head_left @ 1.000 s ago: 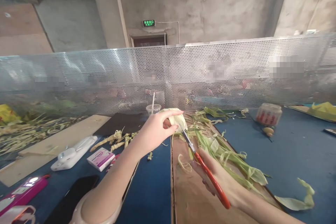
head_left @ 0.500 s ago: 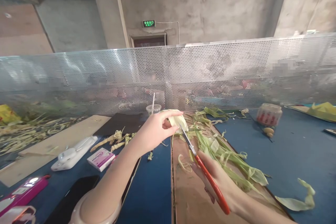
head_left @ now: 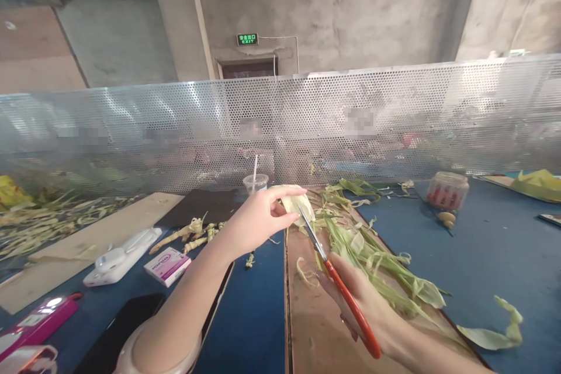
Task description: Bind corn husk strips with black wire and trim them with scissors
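My left hand point(head_left: 258, 216) pinches a pale, cream-green leafy piece point(head_left: 291, 205) between thumb and fingers, above the far part of the brown board. My right hand point(head_left: 355, 286) is wrapped around red-handled scissors point(head_left: 346, 295), which point up and away from me. The blade tips meet the leafy piece near my left thumb; whether they are cutting into it I cannot tell. Beside the scissors, long pale green leaf strips point(head_left: 377, 263) lie in a loose heap. A thin curled strip point(head_left: 307, 272) rests on the board left of my right hand.
A perforated metal screen point(head_left: 175, 128) runs along the back. On the left are a lidded cup with straw point(head_left: 255, 181), knobbly pale pieces point(head_left: 193, 234), a pink-white box point(head_left: 167, 266), a white device point(head_left: 123, 257) and a black phone point(head_left: 123, 333). A jar point(head_left: 447, 190) stands at right.
Both hands, the leafy piece and the scissors keep almost the same place. The whole view has shifted very slightly.
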{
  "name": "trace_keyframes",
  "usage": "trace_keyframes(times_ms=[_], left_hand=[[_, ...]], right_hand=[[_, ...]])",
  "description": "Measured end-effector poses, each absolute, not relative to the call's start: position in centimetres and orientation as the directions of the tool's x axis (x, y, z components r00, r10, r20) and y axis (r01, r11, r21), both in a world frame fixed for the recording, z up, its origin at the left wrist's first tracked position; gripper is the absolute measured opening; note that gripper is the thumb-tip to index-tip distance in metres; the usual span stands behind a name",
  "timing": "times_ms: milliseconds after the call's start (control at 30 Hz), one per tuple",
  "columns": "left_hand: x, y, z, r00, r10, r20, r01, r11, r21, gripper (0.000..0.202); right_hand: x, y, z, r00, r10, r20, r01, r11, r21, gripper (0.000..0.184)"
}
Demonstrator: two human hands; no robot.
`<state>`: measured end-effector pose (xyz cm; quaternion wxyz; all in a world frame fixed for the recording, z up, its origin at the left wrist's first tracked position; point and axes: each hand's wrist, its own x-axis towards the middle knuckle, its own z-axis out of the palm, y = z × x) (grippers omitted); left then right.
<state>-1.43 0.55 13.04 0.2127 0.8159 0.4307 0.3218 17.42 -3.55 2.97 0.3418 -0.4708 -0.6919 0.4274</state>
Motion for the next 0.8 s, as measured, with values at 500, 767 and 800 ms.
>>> trace_keyframes(times_ms=[500, 767, 800], left_hand=[[-0.97, 0.47, 12.69, 0.444, 0.847, 0.292, 0.534, -0.512, 0.673, 0.044], [-1.01, 0.69, 12.79, 0.469, 0.823, 0.321, 0.448, -0.535, 0.716, 0.044], [-1.24, 0.69, 13.00, 0.460, 0.822, 0.335, 0.438, -0.538, 0.720, 0.044]], right_hand=[[17.30, -3.50, 2.56, -0.304, 0.948, 0.092, 0.332, 0.196, -0.923, 0.035], [17.51, -3.58, 2.73, -0.308, 0.941, 0.139, 0.389, 0.258, -0.884, 0.031], [17.63, -3.61, 2.73, -0.316, 0.937, 0.150, 0.401, 0.275, -0.874, 0.030]])
